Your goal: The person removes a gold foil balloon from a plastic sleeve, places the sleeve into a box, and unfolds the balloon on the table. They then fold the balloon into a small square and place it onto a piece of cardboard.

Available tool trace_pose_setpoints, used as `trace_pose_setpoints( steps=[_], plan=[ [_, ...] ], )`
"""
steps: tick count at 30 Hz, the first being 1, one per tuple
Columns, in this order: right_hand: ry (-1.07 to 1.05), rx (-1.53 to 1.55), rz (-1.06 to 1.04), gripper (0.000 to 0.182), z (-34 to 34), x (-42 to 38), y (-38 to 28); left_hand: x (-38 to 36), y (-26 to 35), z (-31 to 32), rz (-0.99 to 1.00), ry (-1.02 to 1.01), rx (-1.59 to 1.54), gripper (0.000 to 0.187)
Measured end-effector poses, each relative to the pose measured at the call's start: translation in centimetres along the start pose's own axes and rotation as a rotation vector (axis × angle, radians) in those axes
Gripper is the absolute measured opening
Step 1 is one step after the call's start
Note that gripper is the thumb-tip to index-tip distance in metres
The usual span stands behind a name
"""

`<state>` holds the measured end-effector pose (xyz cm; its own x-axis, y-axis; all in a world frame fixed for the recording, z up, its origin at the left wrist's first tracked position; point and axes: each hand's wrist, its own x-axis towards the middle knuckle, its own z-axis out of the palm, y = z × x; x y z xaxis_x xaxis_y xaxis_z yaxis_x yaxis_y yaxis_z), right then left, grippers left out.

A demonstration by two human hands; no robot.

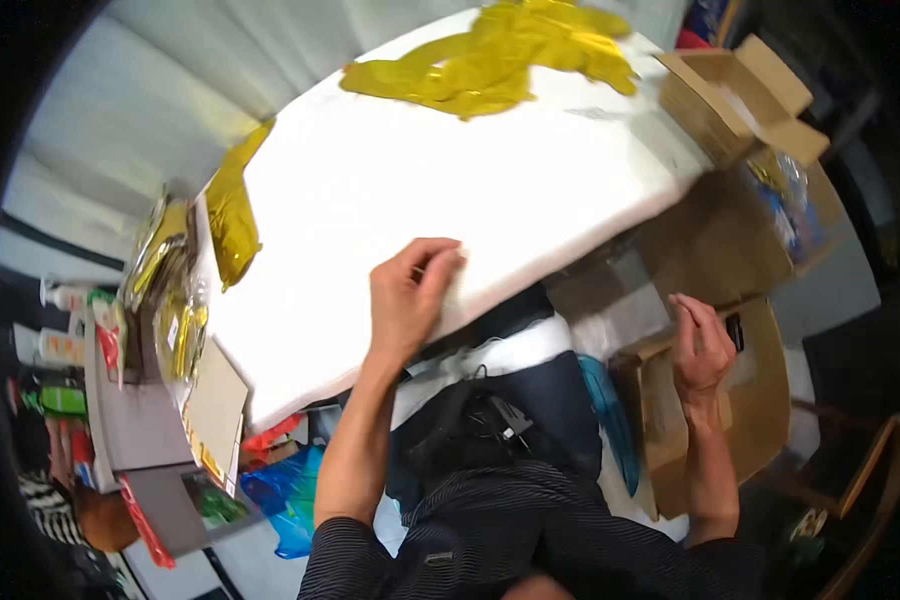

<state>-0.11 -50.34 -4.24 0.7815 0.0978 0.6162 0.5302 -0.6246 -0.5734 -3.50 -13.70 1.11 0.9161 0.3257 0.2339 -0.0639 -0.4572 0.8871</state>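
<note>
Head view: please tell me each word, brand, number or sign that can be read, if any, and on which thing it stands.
None can be read.
White pump bottle: too small.
Bottle with orange label: too small.
Gold packet: its label is blurred.
Shirt patch: too small.

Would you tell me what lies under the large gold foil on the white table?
The white table shows along the near side of the gold foil; anything beneath its folds is covered.

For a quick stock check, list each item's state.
Left hand: fingers curled, grip contents unclear
Right hand: fingers bent, nothing visible in grip
Upper gold foil: crumpled
Left gold foil: creased
Small cardboard box: open
Blue plastic bag: crumpled
</note>
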Motion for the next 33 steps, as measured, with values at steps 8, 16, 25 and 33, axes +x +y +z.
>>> trace_pose_setpoints(
  steps=[8,16,25,33],
  plan=[
    [-0.167,-0.017,-0.567,0.026,15.6,18.3,-9.3,-0.3,0.1,-0.5,0.114,0.026,-0.063,0.011],
    [-0.581,-0.400,-0.536,0.015,25.2,26.6,-11.2,-0.4,0.0,-0.9,0.211,0.069,-0.041,0.011],
    [-0.374,-0.564,-0.705,0.012,26.7,25.9,-9.5,-0.2,0.1,-1.2,0.263,0.003,0.031,0.008],
    [-0.594,-0.051,-0.092,0.031,26.6,31.5,-6.5,5.7,1.1,-5.5,0.133,-0.263,0.109,0.027]
  ],
)
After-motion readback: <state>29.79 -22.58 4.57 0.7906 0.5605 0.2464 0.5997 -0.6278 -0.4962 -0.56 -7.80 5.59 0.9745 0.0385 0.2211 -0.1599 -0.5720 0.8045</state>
